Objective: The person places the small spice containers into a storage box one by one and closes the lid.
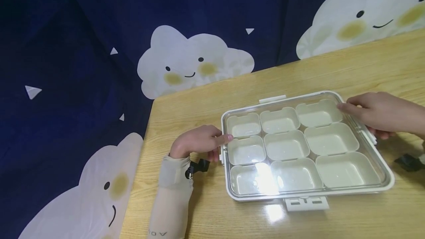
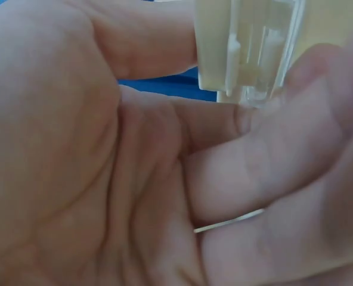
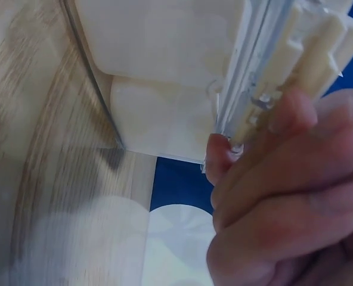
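Observation:
A clear lidded storage box (image 1: 300, 146) with a white rim is held between my two hands. Several cream compartment cups (image 1: 287, 145) show through its transparent lid. At the left short side, my left hand (image 1: 199, 141) grips the edge, thumb laid over the rim and fingers below it. My right hand (image 1: 385, 111) holds the opposite short side, its thumb on top of the rim near the far corner. The right wrist view shows curled fingers (image 3: 284, 196) under the side latch (image 3: 302, 59). In the left wrist view, another latch (image 2: 248, 53) sits between thumb and fingers.
Under the box is a light wood table (image 1: 199, 106). A white front latch (image 1: 307, 203) sticks out from the near long side, and another latch (image 1: 272, 99) from the far side. Behind and left of the table hangs a dark blue cloth (image 1: 99, 10) with smiling clouds.

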A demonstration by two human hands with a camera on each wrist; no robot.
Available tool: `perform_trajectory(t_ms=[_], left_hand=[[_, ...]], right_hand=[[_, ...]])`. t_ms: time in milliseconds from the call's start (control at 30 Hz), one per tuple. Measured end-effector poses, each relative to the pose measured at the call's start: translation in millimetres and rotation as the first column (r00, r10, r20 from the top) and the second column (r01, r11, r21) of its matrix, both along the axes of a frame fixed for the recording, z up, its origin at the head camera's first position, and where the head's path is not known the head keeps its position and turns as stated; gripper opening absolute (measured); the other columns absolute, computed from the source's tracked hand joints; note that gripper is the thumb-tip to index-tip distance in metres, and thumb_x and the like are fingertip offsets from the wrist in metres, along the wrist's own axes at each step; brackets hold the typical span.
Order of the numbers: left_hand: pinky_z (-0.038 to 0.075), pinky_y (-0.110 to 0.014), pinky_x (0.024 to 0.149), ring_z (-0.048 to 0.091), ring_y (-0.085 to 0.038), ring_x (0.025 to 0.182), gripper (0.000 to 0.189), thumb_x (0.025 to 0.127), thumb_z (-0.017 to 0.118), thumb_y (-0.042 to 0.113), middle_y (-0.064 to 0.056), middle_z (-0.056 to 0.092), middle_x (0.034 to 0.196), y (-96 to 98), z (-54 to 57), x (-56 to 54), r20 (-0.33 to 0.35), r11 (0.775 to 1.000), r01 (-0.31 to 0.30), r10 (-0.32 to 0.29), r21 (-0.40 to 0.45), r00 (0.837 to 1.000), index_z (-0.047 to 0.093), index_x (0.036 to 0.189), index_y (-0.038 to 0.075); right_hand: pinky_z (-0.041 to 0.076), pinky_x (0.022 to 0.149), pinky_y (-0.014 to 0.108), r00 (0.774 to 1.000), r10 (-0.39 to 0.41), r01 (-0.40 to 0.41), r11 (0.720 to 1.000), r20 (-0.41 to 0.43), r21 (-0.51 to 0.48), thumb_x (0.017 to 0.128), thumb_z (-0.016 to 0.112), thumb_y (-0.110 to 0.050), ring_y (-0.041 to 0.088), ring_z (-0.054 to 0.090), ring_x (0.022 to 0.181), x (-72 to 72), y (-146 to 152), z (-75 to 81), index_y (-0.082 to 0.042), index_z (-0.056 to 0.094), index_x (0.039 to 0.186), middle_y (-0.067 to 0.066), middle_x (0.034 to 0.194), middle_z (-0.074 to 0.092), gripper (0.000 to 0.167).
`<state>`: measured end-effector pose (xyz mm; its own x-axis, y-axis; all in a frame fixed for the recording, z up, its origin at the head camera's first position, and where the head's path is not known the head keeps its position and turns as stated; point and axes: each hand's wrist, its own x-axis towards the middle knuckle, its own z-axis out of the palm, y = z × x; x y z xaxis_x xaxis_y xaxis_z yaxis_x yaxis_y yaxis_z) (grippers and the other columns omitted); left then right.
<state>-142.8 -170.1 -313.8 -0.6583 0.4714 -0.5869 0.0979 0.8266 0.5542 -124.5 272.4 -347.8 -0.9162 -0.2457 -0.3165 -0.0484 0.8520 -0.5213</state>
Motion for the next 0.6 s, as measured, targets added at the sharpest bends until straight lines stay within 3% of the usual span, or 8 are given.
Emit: perform_trajectory(t_ms=[167, 400, 600], left_hand=[[0.061, -0.045, 0.073, 0.068, -0.019, 0.060, 0.044, 0.107, 0.051, 0.046, -0.005, 0.071, 0.069, -0.7, -1.0, -1.4, -0.001, 1.000, 0.010, -0.010, 0.012, 1.000, 0.070, 0.087, 0.012], [0.060, -0.042, 0.076, 0.071, -0.027, 0.066, 0.039, 0.107, 0.052, 0.042, -0.004, 0.071, 0.071, -5.4, -4.3, -5.3, 0.013, 0.997, 0.024, -0.025, 0.074, 1.000, 0.072, 0.094, 0.011], [0.059, -0.040, 0.077, 0.069, -0.022, 0.065, 0.040, 0.108, 0.050, 0.043, -0.004, 0.071, 0.075, -7.1, -7.9, -7.1, 0.014, 0.994, 0.020, -0.022, 0.107, 1.000, 0.072, 0.100, 0.011]], right_hand=[[0.045, 0.040, 0.037, 1.000, -0.004, 0.004, 1.000, 0.003, -0.004, 0.111, 0.036, -0.046, 0.019, 0.052, 0.038, -0.3, 0.9, 0.4, -0.003, 0.063, 0.117, 0.004, 0.050, 0.049, 0.050], [0.046, 0.039, 0.037, 0.999, -0.004, 0.005, 0.999, 0.038, -0.032, 0.111, 0.036, -0.048, 0.020, 0.053, 0.039, -4.0, 3.4, -0.2, 0.000, 0.058, 0.131, 0.005, 0.052, 0.051, 0.057], [0.046, 0.041, 0.037, 0.998, -0.014, 0.018, 0.997, 0.054, -0.074, 0.111, 0.034, -0.050, 0.021, 0.054, 0.042, -5.9, 6.3, -3.2, 0.002, 0.056, 0.133, 0.005, 0.054, 0.052, 0.060]])
